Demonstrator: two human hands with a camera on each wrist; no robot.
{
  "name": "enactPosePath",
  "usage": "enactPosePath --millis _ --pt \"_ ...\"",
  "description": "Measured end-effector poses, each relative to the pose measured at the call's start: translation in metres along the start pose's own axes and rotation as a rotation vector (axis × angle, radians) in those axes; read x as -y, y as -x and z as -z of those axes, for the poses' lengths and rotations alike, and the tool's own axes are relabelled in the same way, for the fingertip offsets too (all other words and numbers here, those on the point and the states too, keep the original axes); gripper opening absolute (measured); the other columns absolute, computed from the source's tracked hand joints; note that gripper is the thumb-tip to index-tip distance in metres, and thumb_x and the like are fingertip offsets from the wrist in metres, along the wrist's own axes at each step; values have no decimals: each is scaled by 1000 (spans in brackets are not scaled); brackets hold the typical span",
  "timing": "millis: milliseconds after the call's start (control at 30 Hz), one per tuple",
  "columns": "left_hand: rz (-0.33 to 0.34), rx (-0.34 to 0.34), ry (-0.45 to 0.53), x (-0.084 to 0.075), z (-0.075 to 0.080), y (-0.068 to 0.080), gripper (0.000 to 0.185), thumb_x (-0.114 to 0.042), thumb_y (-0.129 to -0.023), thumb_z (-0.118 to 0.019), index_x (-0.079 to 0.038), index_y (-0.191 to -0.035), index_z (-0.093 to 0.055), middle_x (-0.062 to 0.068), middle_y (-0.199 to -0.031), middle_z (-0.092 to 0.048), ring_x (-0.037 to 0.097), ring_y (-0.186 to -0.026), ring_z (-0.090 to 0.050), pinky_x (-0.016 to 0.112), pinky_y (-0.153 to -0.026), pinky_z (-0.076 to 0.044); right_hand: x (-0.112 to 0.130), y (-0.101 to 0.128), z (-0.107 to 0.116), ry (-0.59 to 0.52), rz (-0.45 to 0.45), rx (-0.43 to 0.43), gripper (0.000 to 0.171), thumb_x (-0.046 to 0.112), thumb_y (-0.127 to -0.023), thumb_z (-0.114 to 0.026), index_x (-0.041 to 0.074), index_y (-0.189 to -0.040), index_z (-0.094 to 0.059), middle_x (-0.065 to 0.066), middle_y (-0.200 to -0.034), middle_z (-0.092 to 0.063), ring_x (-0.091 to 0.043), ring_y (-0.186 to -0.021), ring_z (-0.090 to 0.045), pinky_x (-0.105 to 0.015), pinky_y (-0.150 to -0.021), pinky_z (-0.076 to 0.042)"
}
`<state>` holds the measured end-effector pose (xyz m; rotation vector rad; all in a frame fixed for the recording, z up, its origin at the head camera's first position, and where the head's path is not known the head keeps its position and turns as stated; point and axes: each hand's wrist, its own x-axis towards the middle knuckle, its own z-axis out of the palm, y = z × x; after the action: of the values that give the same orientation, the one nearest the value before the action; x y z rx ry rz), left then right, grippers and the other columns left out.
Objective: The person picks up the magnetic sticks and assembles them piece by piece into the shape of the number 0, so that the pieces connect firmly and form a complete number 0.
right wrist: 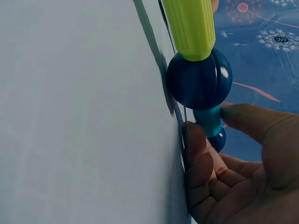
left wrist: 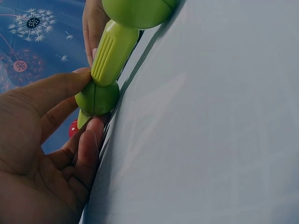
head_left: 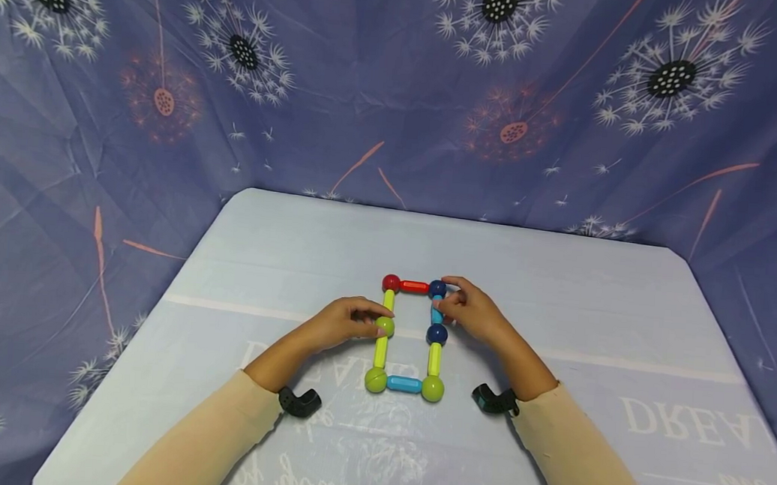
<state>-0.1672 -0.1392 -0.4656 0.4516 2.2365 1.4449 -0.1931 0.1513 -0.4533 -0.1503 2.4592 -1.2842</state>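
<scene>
A closed rectangular frame of toy balls and rods lies on the table. My left hand (head_left: 345, 319) pinches the green ball (left wrist: 97, 99) midway along the left side, thumb and fingers on opposite faces of it. On the right side, my right hand (head_left: 475, 310) holds the light blue rod (right wrist: 208, 120) between thumb and fingers, a fingertip by the dark blue corner ball (head_left: 437, 289). A red ball (head_left: 391, 282) and red rod (head_left: 415, 286) form the far edge. Two green balls (head_left: 375, 380) joined by a blue rod (head_left: 404, 384) form the near edge.
The frame sits near the middle of a white table (head_left: 561, 285) printed with pale lettering. A blue dandelion-patterned cloth (head_left: 372, 83) hangs behind and beside it. A black wrist device (head_left: 300, 402) sits by the left sleeve, another (head_left: 494, 399) by the right.
</scene>
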Motion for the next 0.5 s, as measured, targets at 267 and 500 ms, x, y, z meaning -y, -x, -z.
enactPosePath --millis 267,500 --pt "3 -6 -12 -1 0 1 33 -23 -91 -77 -19 -123 -74 3 -106 -65 19 -92 -56 27 -74 -49 -4 -1 -2 10 13 -17 62 31 -98 -68 13 -151 -43 -8 -104 -72 -18 -84 -66 -29 -73 -52" --pt "9 -10 -7 -1 -1 2 32 -23 -91 -77 -19 -123 -74 4 -104 -64 19 -91 -56 27 -74 -49 -3 1 -2 8 18 -13 62 31 -98 -67 12 -152 -43 -8 -106 -70 -19 -84 -64 -29 -73 -51"
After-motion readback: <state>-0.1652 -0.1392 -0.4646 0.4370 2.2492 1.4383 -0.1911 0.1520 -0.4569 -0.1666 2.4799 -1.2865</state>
